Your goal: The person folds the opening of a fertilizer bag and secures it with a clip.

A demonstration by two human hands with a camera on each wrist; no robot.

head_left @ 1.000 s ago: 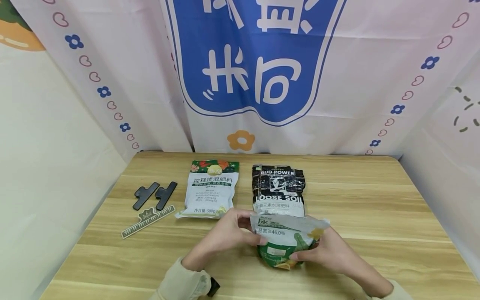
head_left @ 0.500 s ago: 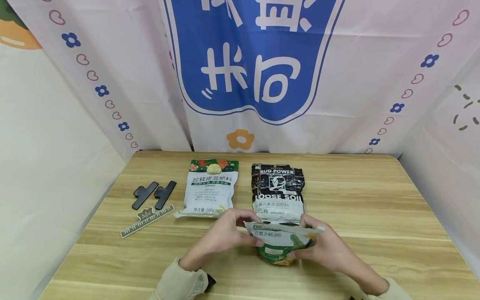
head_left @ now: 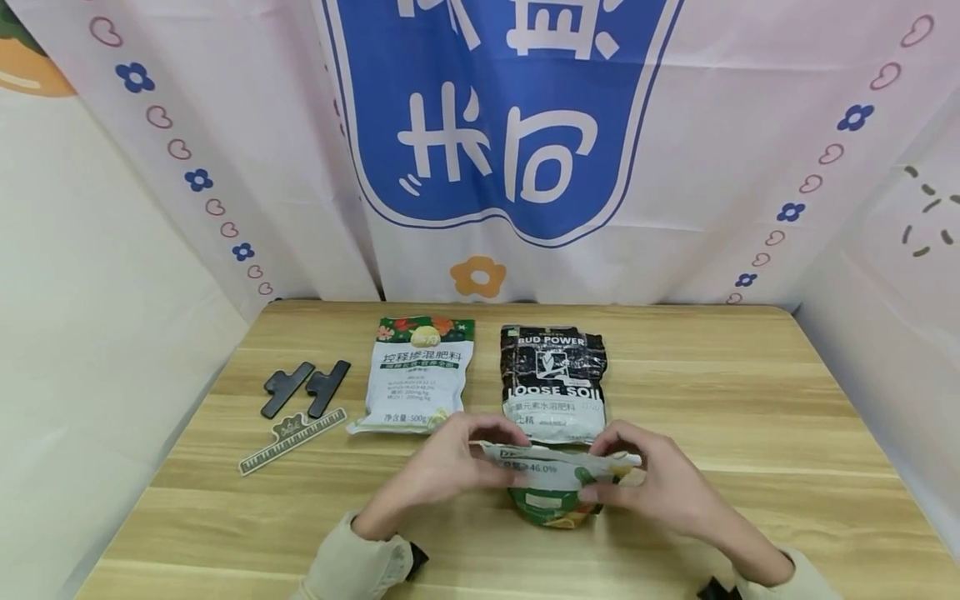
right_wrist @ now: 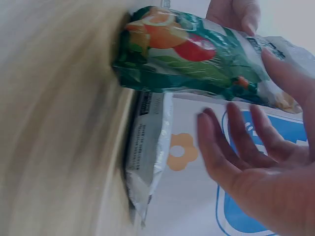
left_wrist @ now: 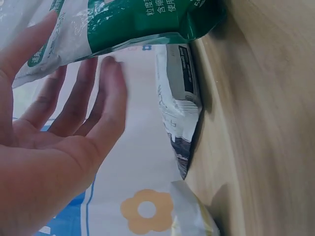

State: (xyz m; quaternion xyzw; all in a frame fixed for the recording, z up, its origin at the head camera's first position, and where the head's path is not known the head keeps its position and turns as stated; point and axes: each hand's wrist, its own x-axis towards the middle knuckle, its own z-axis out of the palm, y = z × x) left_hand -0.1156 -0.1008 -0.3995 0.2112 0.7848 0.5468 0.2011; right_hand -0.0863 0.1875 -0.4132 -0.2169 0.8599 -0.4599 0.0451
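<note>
A green-and-white fertilizer bag (head_left: 551, 500) stands upright near the middle of the table, its top edge toward the back. My left hand (head_left: 442, 467) holds its upper left side, thumb on the near face and fingers behind. On the upper right side, my right hand (head_left: 660, 483) grips it the same way. The left wrist view shows the bag (left_wrist: 133, 24) above spread fingers. Fruit pictures cover the bag (right_wrist: 197, 59) in the right wrist view. Just behind it lies a black-and-white "Loose Soil" bag (head_left: 553, 375).
A white fertilizer bag (head_left: 416, 379) with a green floral top lies back left. Farther left are two black clips, a nearer one (head_left: 327, 389) and an outer one (head_left: 287, 389), with a piano-keyboard-patterned clip (head_left: 292, 440) before them. A printed curtain (head_left: 480, 225) hangs behind the table.
The held bag's top has sunk, so less of its front face shows and more of the black-and-white bag is visible. The right hand's fingers have come up to the top edge.
</note>
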